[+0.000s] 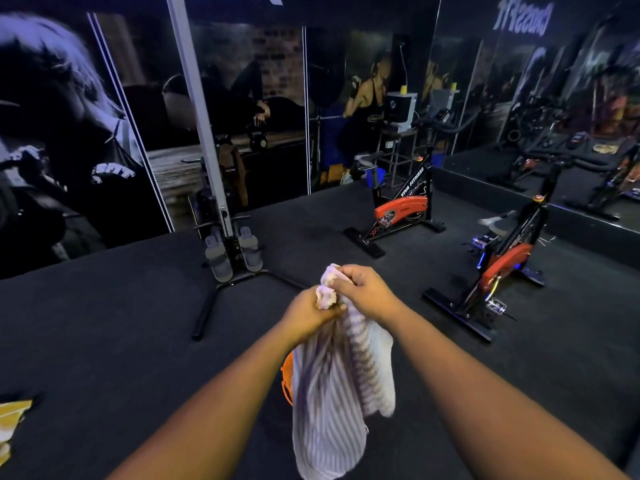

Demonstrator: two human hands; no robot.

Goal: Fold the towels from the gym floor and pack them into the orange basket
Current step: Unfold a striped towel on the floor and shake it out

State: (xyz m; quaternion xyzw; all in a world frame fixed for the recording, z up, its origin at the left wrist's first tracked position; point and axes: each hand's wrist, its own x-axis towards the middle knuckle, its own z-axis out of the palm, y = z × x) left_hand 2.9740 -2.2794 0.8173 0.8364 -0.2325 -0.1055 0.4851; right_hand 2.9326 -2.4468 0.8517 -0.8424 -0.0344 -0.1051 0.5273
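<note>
both hands are raised in front of the body, gripping a striped white-and-purple towel [332,393] by its top edge. the left hand [311,315] has its grip closed round a bunched corner of the cloth, and the right hand [363,289] pinches the edge just beside it, slightly higher; the two hands nearly touch. the rest of the towel hangs straight down between the forearms, off the dark gym floor [104,323]. behind the hanging towel a sliver of the orange basket [287,379] shows at its left side, low on the floor. a yellowish cloth [12,420] lies at the left edge. ahead stands a red and black exercise bike [401,206] with "viva fitness" on its frame, a second bike [502,268] to the right, and a rowing machine [228,251] to the left. the mirror [519,46] on the right wall shows "crossfit" reversed.
</note>
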